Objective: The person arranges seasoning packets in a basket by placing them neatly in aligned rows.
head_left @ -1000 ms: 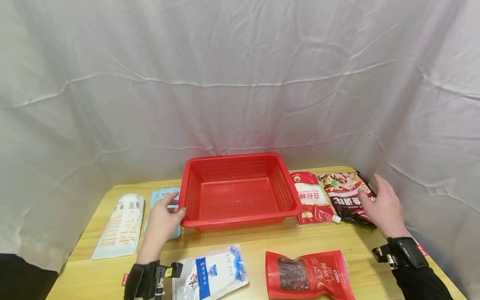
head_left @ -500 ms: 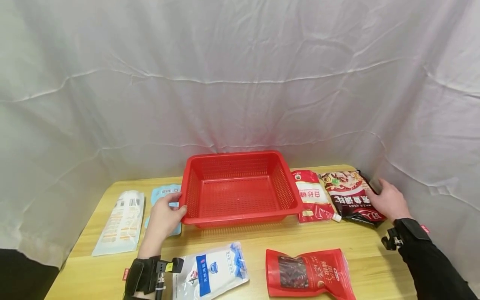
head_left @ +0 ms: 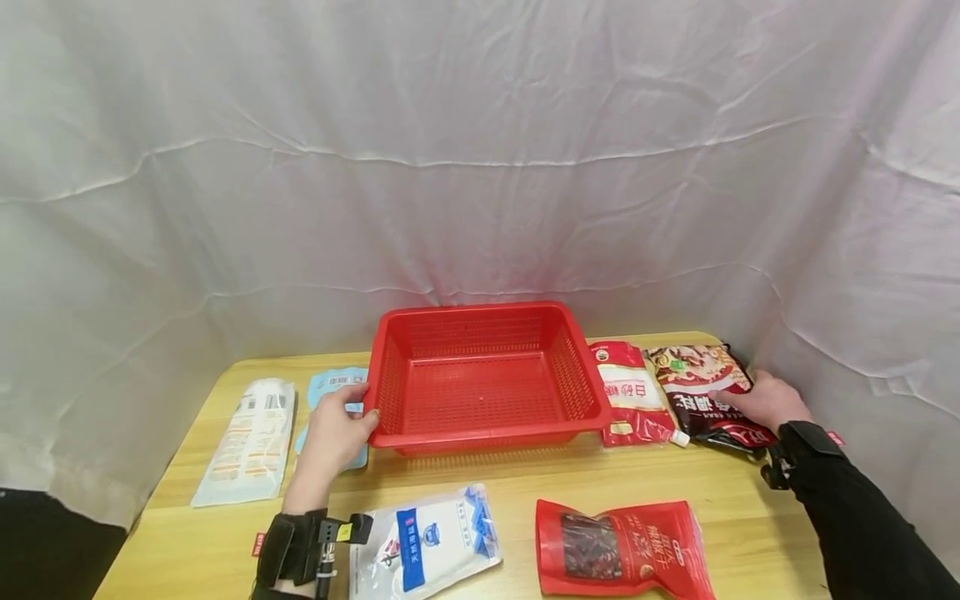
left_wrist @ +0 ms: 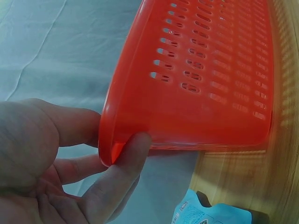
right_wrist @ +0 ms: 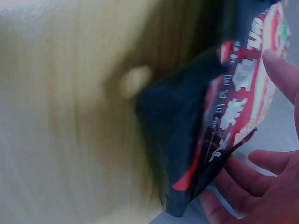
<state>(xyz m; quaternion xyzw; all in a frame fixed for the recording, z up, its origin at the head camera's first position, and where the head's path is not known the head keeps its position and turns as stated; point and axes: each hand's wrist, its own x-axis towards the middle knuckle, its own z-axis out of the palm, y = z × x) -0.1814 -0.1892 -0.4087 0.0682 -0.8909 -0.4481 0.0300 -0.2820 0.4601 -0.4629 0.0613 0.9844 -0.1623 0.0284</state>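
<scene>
An empty red mesh basket (head_left: 480,392) sits mid-table. My left hand (head_left: 341,425) grips its left front corner. In the left wrist view the thumb and fingers (left_wrist: 114,140) pinch the basket's rim (left_wrist: 210,70). A dark packet with red and white print (head_left: 697,387) lies at the far right of the table. My right hand (head_left: 753,400) holds its right edge. The right wrist view shows the thumb on top of the dark packet (right_wrist: 187,140) and the fingers (right_wrist: 243,186) curled beneath its lifted edge.
A red-and-white packet (head_left: 633,396) lies between basket and dark packet. A red pouch (head_left: 618,550) and a white-blue bag (head_left: 427,546) lie near the wooden table's (head_left: 525,475) front edge. A pale blue packet (head_left: 330,387) and a white packet (head_left: 251,442) lie left. White cloth hangs behind.
My right hand moved from over the dark packet to its right edge, lowered, and took hold of it. My left hand stayed on the basket's corner.
</scene>
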